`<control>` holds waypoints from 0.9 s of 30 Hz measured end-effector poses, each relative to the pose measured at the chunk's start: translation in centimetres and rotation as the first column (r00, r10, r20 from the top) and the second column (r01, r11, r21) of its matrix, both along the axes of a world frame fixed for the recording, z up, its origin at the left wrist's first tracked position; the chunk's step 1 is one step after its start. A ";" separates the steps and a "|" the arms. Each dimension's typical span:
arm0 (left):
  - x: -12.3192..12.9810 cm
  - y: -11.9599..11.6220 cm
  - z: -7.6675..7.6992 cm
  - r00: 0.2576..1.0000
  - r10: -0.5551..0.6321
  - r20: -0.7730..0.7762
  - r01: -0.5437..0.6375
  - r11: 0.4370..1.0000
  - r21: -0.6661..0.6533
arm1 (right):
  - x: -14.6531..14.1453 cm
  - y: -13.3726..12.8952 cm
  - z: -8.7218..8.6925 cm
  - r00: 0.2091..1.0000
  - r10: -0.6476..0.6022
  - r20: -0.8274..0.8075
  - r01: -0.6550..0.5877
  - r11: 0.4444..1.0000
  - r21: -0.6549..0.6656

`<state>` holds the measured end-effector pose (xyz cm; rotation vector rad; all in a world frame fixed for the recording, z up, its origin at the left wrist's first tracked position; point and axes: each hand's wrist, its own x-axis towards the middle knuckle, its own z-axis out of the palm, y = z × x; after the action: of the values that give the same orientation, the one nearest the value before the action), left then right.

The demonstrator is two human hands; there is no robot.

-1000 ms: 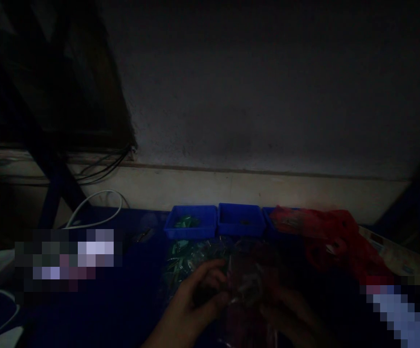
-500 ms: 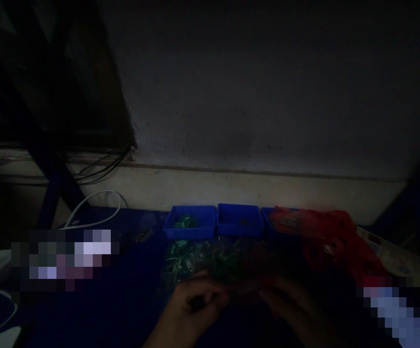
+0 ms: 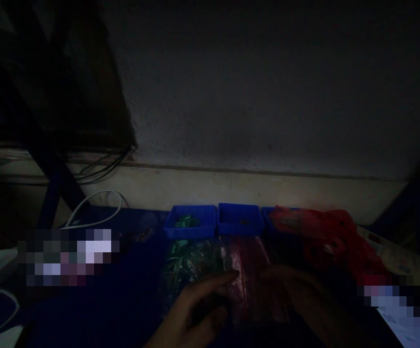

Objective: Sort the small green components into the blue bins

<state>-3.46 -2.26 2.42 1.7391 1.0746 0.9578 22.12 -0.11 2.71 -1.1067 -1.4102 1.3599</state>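
A clear bag with a pinkish sheen (image 3: 244, 295) lies on the blue table between my hands. My left hand (image 3: 198, 304) touches its left side with the index finger stretched out, the thumb apart below. Dim light covers my right hand (image 3: 300, 295), whose fingers reach the bag's right side; their grip is unclear. Beyond my left hand lie clear packets with green contents (image 3: 191, 256). Behind them are a blue tray (image 3: 190, 234) holding green pieces, a middle blue tray (image 3: 239, 229) with a small item in it, and a third blue tray partly under red plastic (image 3: 300, 222).
More red plastic (image 3: 362, 246) spreads to the right, beside a printed sheet or box (image 3: 409, 256). A white cable (image 3: 119, 208) loops at the back left. A wall (image 3: 260, 121) rises behind the blue table (image 3: 123, 290). Blurred patches hide items at both sides.
The pinkish clear bag now lies spread out and visible between my hands, over part of the packets. My left fingers have opened from a pinch, and my right hand has shifted slightly right.
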 end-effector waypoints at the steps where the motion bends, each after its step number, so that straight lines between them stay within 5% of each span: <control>1: 0.4 0.1 0.1 0.998 -0.054 0.022 0.054 0.998 0.015 | 0.5 0.5 0.1 0.999 -0.034 0.001 0.034 0.999 0.015; 6: 1.8 0.7 0.1 0.989 -0.140 -0.040 0.144 0.979 0.145 | 3.9 4.7 -0.3 0.974 -0.216 -0.064 0.224 0.961 0.160; 10: 1.9 0.9 0.0 0.979 -0.152 -0.136 0.175 0.969 0.177 | 6.4 6.8 -1.0 0.919 -0.363 0.154 0.303 0.900 0.313; 16: 1.9 0.7 0.1 0.940 -0.194 -0.282 0.256 0.945 0.202 | 6.5 6.7 -1.2 0.809 -0.512 0.289 0.360 0.821 0.444; 23: 2.4 0.8 1.6 0.812 -0.336 -0.477 0.431 0.896 0.103 | 5.7 7.4 -1.3 0.584 -0.724 0.366 0.384 0.644 0.662; 27: 2.3 0.7 1.4 0.790 -0.331 -0.516 0.454 0.882 0.129 | 5.5 7.1 -1.4 0.517 -0.770 0.373 0.365 0.593 0.718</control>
<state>-1.15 -1.53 3.82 2.3785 0.8440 0.4034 27.58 7.01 1.28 -1.5296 -1.5160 -0.0490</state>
